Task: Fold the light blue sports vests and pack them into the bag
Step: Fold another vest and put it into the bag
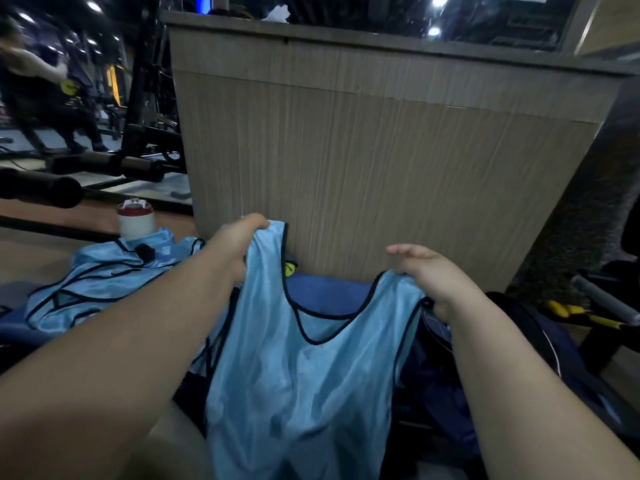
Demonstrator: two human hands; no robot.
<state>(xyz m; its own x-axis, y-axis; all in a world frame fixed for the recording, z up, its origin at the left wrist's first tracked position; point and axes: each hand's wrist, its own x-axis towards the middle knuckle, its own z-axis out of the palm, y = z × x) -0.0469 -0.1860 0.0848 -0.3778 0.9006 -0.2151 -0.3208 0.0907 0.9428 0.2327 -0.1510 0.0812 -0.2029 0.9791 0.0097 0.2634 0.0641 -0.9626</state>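
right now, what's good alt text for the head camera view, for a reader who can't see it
The left hand and right hand hold up a light blue vest by its shoulder straps before a wooden counter. More light blue vests lie heaped at left beside a white bottle; a dark bag sits at right.

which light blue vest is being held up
The centre vest, hanging spread between the left hand and right hand by its shoulder straps; the others lie crumpled in a heap at left.

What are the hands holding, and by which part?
One light blue vest, held by its shoulder straps: left hand on one, right hand on the other.
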